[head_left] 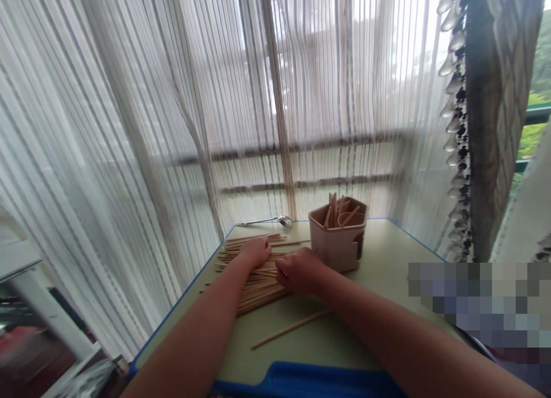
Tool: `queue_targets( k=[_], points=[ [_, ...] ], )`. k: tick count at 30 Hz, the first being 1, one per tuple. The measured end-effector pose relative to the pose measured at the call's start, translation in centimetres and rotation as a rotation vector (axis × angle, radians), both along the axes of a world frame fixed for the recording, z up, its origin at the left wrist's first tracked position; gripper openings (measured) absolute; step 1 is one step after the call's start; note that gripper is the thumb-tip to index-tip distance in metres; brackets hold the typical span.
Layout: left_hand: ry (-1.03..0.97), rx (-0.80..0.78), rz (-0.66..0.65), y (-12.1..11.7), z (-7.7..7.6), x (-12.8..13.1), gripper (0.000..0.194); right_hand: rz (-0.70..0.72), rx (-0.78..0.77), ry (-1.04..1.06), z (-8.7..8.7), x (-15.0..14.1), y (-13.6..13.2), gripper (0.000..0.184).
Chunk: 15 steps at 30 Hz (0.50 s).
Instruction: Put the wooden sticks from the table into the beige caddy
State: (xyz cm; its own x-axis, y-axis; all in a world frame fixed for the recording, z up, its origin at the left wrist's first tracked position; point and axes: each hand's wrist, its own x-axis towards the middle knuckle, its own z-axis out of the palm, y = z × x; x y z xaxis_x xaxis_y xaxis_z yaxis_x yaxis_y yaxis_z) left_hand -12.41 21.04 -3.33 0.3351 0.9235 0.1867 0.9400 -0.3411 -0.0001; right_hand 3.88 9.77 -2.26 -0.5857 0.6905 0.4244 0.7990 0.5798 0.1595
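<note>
- Thin tan wooden sticks point(263, 293): many lying flat, centre frame.
- Left hand point(255, 252): curled over them; grip cannot be told.
- Single tan stick point(286, 330): apart, lower centre.
- Right hand point(299, 270): curled at sticks; grip unclear.
- Pinkish-brown angular holder point(332, 248), right of centre: some sticks already inside.

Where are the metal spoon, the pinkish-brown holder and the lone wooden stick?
Metal spoon point(284, 221): head view, on its bowl.
Pinkish-brown holder point(331, 248): head view, on its front wall.
Lone wooden stick point(290, 330): head view, on its visible shaft.

Chopsticks point(263, 290) | tan, slim | most lying roughly parallel on table point(387, 266)
</note>
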Motion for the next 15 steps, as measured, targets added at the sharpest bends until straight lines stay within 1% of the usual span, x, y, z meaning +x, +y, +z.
queue_targets(
  k=[15],
  points=[
    [0.002,0.001,0.0,-0.31,0.22,0.08,0.03,0.021,-0.008,0.029,0.06,-0.03,-0.01,0.024]
  ],
)
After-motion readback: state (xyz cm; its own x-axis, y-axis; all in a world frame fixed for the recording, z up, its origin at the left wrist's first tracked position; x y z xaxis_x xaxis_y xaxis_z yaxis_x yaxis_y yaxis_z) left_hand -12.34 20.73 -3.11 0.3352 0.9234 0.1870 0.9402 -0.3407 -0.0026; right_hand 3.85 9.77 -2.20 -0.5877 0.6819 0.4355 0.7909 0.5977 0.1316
